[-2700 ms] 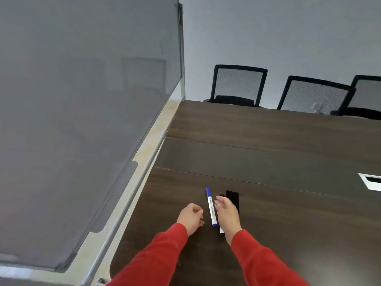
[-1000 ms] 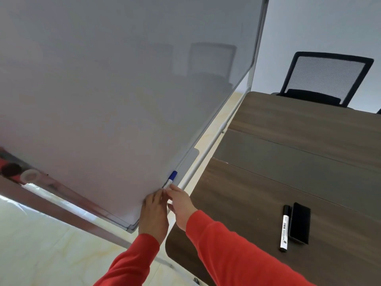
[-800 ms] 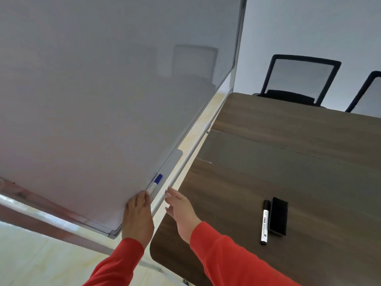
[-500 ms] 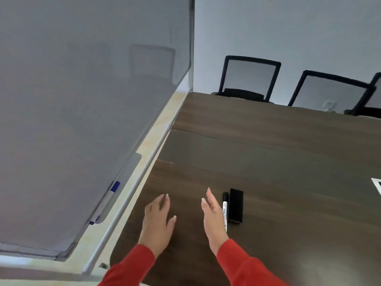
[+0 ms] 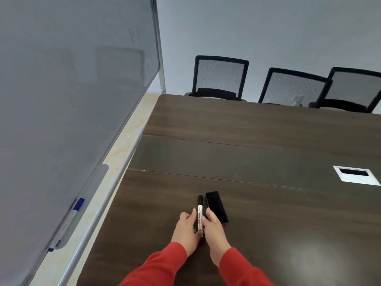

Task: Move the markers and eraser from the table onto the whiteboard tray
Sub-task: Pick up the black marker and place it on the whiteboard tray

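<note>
A black-capped marker with a white barrel (image 5: 200, 213) lies on the dark wooden table (image 5: 257, 213), pointing away from me. My left hand (image 5: 185, 229) presses its left side and my right hand (image 5: 214, 229) presses its right side, so the marker is pinched between their fingertips. A black eraser (image 5: 217, 209) lies just right of the marker, touching my right hand's fingers. A blue-capped marker (image 5: 71, 218) rests in the grey whiteboard tray (image 5: 97, 178) at the left, under the whiteboard (image 5: 61, 89).
The whiteboard leans over a pale floor strip between it and the table's left edge. A metal stand bar (image 5: 107, 199) runs along that gap. Three black mesh chairs (image 5: 220, 79) stand at the far side. A white cable port (image 5: 355, 175) sits in the table at right.
Both hands left the blue marker in the tray and came back to the table. They have closed in from open palms onto the black marker, one on each side.
</note>
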